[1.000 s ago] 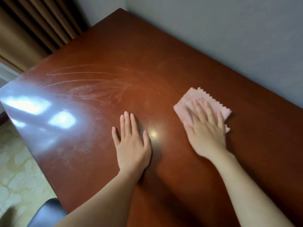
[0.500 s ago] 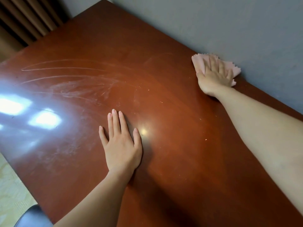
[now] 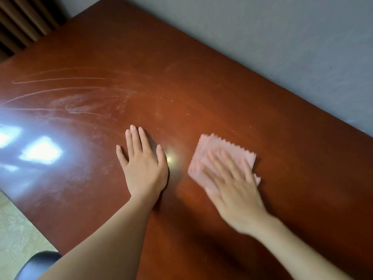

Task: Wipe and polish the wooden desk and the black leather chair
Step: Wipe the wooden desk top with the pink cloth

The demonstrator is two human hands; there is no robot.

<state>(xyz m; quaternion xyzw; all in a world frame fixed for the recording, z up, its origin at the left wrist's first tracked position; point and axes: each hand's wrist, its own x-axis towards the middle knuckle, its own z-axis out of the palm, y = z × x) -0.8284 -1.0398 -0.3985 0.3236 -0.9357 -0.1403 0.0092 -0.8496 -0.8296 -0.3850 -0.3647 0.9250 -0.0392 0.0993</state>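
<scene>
Wooden desk bears pink cloth, seemingly folded.

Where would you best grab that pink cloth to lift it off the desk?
Pinch the far zigzag edge of the pink cloth, coming from above on the side toward the wall. It lies flat on the desk, so only an edge gives purchase, and the right hand covers its near half.

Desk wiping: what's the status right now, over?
Left hand open, flat on desk. Right hand open, pressing pink cloth to desk, motion-blurred. Pale smears beyond left hand. In the way: only left hand, beside cloth.
</scene>
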